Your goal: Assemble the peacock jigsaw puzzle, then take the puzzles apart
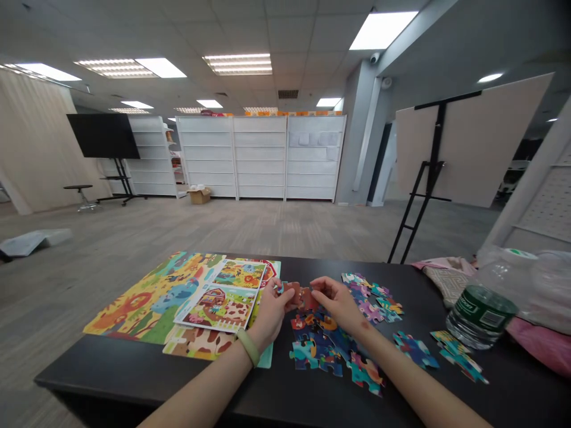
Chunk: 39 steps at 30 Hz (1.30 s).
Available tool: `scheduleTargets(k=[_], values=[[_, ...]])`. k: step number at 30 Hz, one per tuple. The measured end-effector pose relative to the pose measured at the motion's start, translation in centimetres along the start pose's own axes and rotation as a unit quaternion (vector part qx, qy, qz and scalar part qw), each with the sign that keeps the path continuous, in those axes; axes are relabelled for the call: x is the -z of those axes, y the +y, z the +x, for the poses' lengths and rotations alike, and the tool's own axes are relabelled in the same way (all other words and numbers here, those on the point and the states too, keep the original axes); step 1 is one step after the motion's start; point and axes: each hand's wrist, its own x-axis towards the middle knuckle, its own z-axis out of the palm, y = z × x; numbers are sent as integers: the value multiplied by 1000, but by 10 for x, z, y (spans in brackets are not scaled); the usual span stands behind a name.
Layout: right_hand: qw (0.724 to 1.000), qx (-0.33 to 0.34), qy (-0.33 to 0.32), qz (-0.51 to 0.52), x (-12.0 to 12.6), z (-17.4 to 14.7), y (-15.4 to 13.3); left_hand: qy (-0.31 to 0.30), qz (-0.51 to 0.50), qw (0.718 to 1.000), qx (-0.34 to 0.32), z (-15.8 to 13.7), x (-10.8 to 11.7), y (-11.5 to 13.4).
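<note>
Above the near middle of the table, my left hand [273,312] pinches a reddish-brown jigsaw puzzle piece [292,295] between thumb and fingers. Close against it, my right hand [335,303] grips another reddish-brown puzzle piece [307,300]. The two meet edge to edge; I cannot tell whether they are locked together. Just below my hands lies a dark blue cluster of puzzle pieces [328,340], partly covered by my right hand. Left of my left hand, a card with a farm picture [220,306] rests on colourful printed sheets. My left wrist wears a pale green band.
Purple and teal puzzle pieces [370,300] lie beyond my right hand. More small groups, including blue pieces [416,349] and yellow-teal pieces [459,355], sit to the right. A large water bottle [488,303] stands near pink fabric [539,345]. An animal-print sheet [134,306] covers the table's left.
</note>
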Motion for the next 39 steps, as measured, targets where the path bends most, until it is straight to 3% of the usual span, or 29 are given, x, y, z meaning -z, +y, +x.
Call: scheduleTargets(k=[11, 17, 20, 25, 31, 36, 39], values=[[998, -31, -6, 60, 3, -1, -7, -5, 87, 996, -23, 5, 5, 1], [997, -38, 33, 55, 11, 5, -3, 9, 291, 947, -134, 21, 41, 24], [997, -48, 33, 53, 11, 5, 0, 2, 308, 944, -118, 22, 53, 25], [997, -64, 29, 39, 8, 3, -2, -74, 327, 938, -85, 16, 50, 17], [997, -69, 23, 12, 11, 4, -2, -62, 488, 863, -113, 14, 45, 22], [999, -44, 8, -8, 16, 7, 1, -31, 556, 817, -152, 15, 52, 38], [999, -27, -28, -23, 14, 6, -2, -16, 596, 775, -209, 12, 49, 43]])
